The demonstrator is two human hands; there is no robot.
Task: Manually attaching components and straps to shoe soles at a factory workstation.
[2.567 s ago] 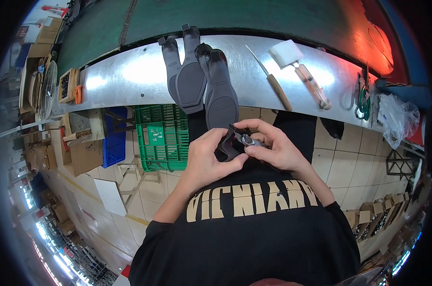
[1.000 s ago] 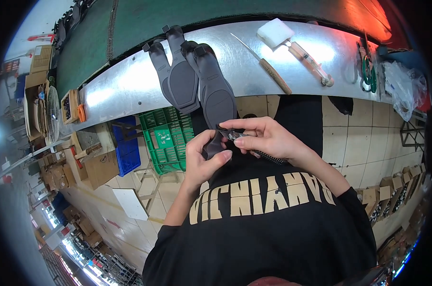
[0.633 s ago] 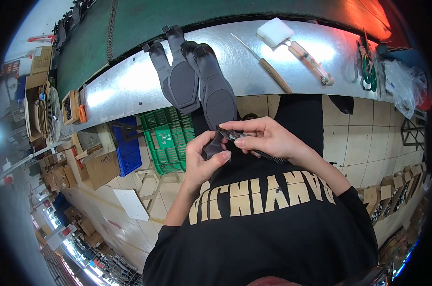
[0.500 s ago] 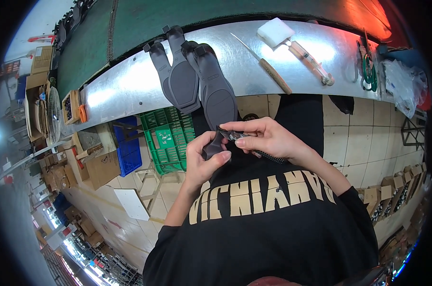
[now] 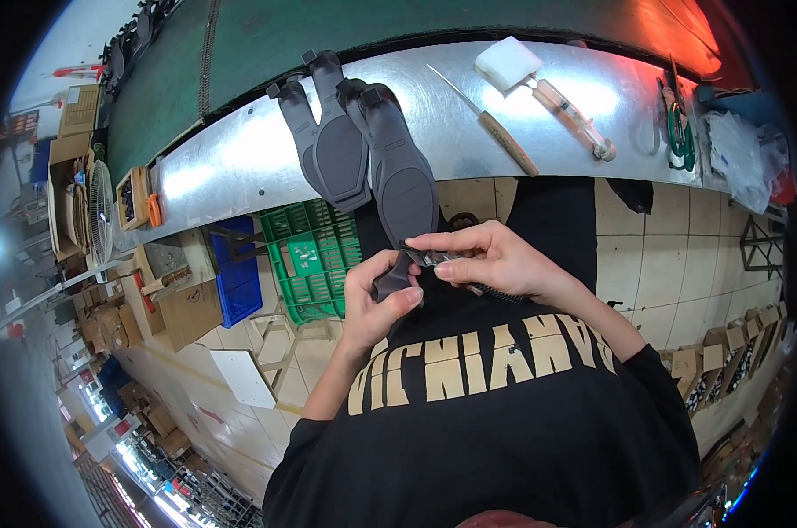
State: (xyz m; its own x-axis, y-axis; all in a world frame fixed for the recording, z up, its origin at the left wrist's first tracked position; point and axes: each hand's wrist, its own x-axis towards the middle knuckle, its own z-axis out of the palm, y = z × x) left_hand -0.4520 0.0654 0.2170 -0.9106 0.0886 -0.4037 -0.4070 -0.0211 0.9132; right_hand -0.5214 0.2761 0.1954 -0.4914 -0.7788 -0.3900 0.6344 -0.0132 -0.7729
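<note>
Head view, left hand [image 5: 369, 299], fingers curled round grey piece [image 5: 392, 279], right hand [image 5: 500, 261], fingers pinched on shiny part [image 5: 428, 259], upturned shoes [image 5: 407, 195] overhanging bench's [image 5: 218, 169] near edge.

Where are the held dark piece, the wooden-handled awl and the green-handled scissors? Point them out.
Held dark piece [image 5: 391, 281], head view: its exposed side.
Awl [image 5: 508, 143], head view: wooden handle.
Scissors [image 5: 676, 132], head view: green handle.
</note>
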